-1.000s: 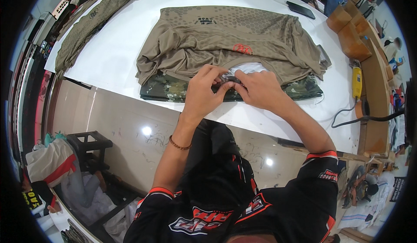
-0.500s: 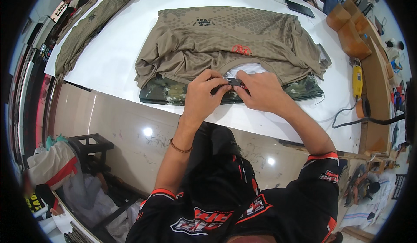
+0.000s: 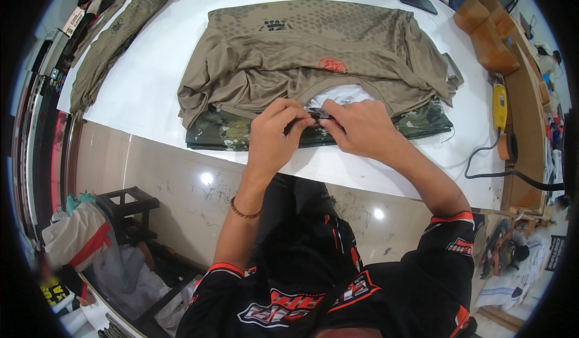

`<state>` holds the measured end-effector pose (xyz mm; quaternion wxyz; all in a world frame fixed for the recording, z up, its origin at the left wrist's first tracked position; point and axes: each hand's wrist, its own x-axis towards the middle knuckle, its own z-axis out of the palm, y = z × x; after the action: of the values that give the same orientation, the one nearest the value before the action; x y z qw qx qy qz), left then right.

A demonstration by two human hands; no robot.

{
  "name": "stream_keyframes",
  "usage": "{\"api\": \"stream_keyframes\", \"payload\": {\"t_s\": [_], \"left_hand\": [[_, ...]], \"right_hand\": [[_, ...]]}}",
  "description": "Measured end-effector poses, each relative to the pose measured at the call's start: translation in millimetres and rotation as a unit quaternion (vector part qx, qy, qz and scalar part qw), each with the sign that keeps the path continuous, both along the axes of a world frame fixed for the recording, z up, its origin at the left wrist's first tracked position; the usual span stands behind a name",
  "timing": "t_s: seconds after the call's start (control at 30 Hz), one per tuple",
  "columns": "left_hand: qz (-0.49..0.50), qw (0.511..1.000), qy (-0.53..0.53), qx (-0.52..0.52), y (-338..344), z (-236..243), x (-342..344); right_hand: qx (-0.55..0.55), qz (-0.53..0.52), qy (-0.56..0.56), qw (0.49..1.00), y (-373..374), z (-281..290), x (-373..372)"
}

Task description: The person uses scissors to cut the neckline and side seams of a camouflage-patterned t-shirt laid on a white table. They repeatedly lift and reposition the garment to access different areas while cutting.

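Note:
A khaki-brown jersey [image 3: 259, 54] with a honeycomb print lies spread on the white table, its white-lined collar opening [image 3: 341, 96] facing me. Beneath it, folded green camouflage cloth [image 3: 220, 130] shows along the near edge. My left hand [image 3: 275, 134] is closed in a pinch just in front of the collar; what its fingertips grip is too small to name. Close beside it, my right hand [image 3: 367, 130] is closed on a small dark tool [image 3: 319, 115], partly hidden by fingers. The tool's tip reaches my left fingertips.
Another patterned garment [image 3: 117, 45] lies along the table's left side. At the far right are a phone [image 3: 416, 1], brown cardboard boxes [image 3: 491, 45], a yellow corded tool [image 3: 499, 105] and a tape roll [image 3: 508, 146]. A black stool [image 3: 128, 208] stands at lower left.
Both hands stay together at the collar, the tool between them, with only slight finger movement. The view has shifted a little; the jersey sits slightly differently in it.

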<state>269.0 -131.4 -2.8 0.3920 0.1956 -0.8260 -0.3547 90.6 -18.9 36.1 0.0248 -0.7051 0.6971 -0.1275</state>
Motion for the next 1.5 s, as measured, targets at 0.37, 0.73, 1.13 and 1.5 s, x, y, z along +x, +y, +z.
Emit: {"api": "stream_keyframes", "payload": {"t_s": [0.37, 0.73, 1.13, 1.5], "left_hand": [[-0.002, 1.000, -0.003, 0.001, 2, 2, 1], [0.026, 0.996, 0.060, -0.054, -2, 4, 98], [0.066, 0.992, -0.021, -0.107, 15, 46, 68], [-0.165, 0.969, -0.090, -0.163, 24, 1, -97]], "right_hand": [[-0.008, 0.006, 0.003, 1.000, -1, -7, -1], [-0.199, -0.185, -0.350, 0.897, -1, 27, -62], [0.009, -0.253, -0.121, 0.960, 42, 22, -63], [-0.034, -0.255, -0.149, 0.955, 45, 12, -72]]}}
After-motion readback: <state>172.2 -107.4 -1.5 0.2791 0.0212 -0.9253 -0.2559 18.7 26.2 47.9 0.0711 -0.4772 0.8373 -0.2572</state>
